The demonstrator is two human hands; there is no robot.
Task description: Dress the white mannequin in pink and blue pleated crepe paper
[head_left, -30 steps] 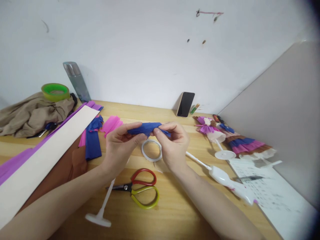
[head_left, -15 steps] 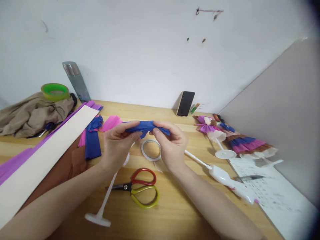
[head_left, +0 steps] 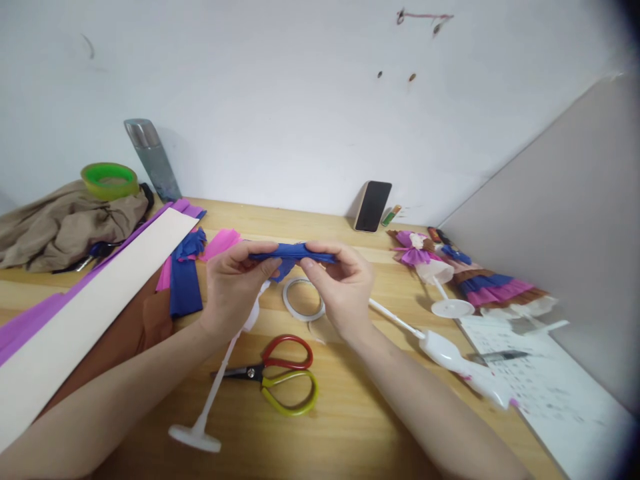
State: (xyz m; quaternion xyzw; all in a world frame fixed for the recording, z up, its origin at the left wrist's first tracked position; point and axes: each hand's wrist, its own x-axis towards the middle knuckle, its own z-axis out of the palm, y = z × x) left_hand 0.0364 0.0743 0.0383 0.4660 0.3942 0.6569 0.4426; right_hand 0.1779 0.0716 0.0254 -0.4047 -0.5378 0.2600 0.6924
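A strip of blue crepe paper [head_left: 291,251] is stretched between my two hands above the table, its upper edge gathered and a loose part hanging in the middle. My left hand [head_left: 233,283] pinches its left end between thumb and fingers. On the other end, my right hand [head_left: 345,283] has the same pinch. Below the hands lies a roll of white tape [head_left: 287,303], partly hidden by my right hand. Scissors [head_left: 287,373] with one red and one yellow handle rest nearer to me. A white plastic stick with a round base [head_left: 195,438] runs up behind my left hand.
On the left lie a long white strip [head_left: 100,317], brown paper [head_left: 160,317], blue paper [head_left: 185,287] and pink paper [head_left: 221,242]. A phone [head_left: 373,207] leans on the wall. To the right are a white glue gun [head_left: 460,363], a marked sheet [head_left: 550,393] and ruffled paper figures [head_left: 493,288].
The blue paper strip looks flatter and more tightly gathered between my fingers, with a larger loose part hanging in the middle. My hands have barely moved.
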